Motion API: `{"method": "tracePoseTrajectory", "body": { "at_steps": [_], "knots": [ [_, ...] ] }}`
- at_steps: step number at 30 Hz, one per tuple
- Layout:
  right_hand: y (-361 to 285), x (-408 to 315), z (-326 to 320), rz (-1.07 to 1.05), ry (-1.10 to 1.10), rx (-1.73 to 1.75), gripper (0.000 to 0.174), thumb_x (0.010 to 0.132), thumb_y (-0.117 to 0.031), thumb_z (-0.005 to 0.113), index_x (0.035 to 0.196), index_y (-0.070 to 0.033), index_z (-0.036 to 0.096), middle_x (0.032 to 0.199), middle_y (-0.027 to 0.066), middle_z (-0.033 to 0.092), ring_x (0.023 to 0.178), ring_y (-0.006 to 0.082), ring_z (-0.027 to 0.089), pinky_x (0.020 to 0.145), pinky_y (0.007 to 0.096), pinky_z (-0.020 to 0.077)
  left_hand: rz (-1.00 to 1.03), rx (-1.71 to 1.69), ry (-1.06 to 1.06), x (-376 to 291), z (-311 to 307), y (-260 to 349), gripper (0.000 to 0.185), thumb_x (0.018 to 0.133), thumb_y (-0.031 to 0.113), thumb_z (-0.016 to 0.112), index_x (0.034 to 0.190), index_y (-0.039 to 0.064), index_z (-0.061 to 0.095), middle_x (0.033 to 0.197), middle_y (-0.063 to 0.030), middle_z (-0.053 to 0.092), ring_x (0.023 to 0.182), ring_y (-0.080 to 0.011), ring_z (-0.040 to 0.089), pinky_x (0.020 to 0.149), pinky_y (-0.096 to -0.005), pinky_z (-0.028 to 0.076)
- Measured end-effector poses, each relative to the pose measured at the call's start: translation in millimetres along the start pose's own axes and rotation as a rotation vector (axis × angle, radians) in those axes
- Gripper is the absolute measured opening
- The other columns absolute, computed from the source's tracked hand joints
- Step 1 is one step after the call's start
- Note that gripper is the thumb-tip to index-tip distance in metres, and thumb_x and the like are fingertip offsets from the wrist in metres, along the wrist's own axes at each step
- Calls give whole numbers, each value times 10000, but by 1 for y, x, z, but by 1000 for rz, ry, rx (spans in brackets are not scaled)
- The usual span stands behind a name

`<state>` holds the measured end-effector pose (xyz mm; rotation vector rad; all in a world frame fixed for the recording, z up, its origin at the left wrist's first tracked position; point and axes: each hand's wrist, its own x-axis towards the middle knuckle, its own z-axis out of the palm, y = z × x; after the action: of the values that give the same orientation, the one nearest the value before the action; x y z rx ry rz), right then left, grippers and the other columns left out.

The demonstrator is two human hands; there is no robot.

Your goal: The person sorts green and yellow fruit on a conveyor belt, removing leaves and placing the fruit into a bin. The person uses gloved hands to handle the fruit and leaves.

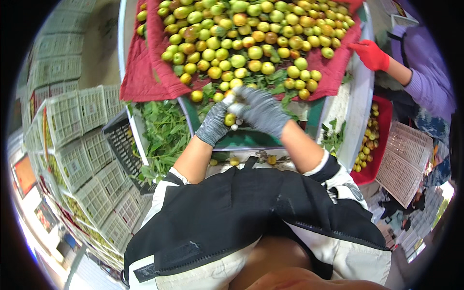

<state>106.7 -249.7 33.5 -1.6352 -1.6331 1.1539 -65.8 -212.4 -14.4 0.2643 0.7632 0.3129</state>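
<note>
My left hand (214,122), in a grey knit glove with white fingertips, curls around a yellow-green fruit (230,119), probably a jujube. Close against it, my right hand (264,110) wears a matching glove and bends its fingers over the same spot. Whether the right fingers pinch something is hidden. Just beyond both hands spreads a heap of similar fruit (238,61), yellow-green with some reddish-brown ones. The heap lies on a red quilted cloth (154,85) over the sorting table. Loose green leaves (277,78) are mixed in near my fingers.
Leafy cuttings (163,127) fill the left side channel, beside a black crate (121,145). White crates (78,105) stand stacked further left. At right, a co-worker's red-gloved hand (371,54) is by the table edge, above a red bin (384,119) holding fruit.
</note>
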Motion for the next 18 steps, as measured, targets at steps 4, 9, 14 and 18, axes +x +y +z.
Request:
{"method": "tracePoseTrajectory", "body": {
  "at_steps": [4, 9, 14, 18],
  "knots": [
    [68, 20, -74, 2, 699, -390, 320, 819, -159, 661, 1110, -36, 607, 1072, 161, 631, 1025, 336, 583, 938, 422, 452, 135, 55, 84, -33, -22, 3, 394, 936, 450, 570, 1036, 69, 568, 721, -43, 547, 592, -186, 534, 421, -270, 419],
    [140, 40, -103, 358, 449, -647, 473, 822, -321, 706, 1214, -76, 606, 1202, 197, 599, 1121, 353, 559, 987, 416, 434, 407, -25, 113, -87, -49, 20, 383, 939, 433, 566, 1056, 68, 566, 749, -47, 579, 587, -173, 565, 418, -270, 451],
    [118, 49, -102, 311, 546, -548, 444, 812, -352, 718, 1153, -78, 646, 1080, 162, 660, 1045, 324, 595, 929, 403, 459, 536, 138, 338, -94, -41, 38, 266, 899, 189, 656, 1136, 92, 585, 875, -78, 600, 627, -168, 610, 478, -264, 512],
    [82, 47, -79, 220, 736, 537, 288, 835, -250, 702, 989, -15, 639, 806, 58, 648, 692, 171, 620, 659, 288, 516, 785, 1202, 765, -21, -16, 75, 290, 870, 194, 644, 1132, 74, 615, 1052, -145, 594, 804, -241, 666, 616, -377, 546]
  ]
}}
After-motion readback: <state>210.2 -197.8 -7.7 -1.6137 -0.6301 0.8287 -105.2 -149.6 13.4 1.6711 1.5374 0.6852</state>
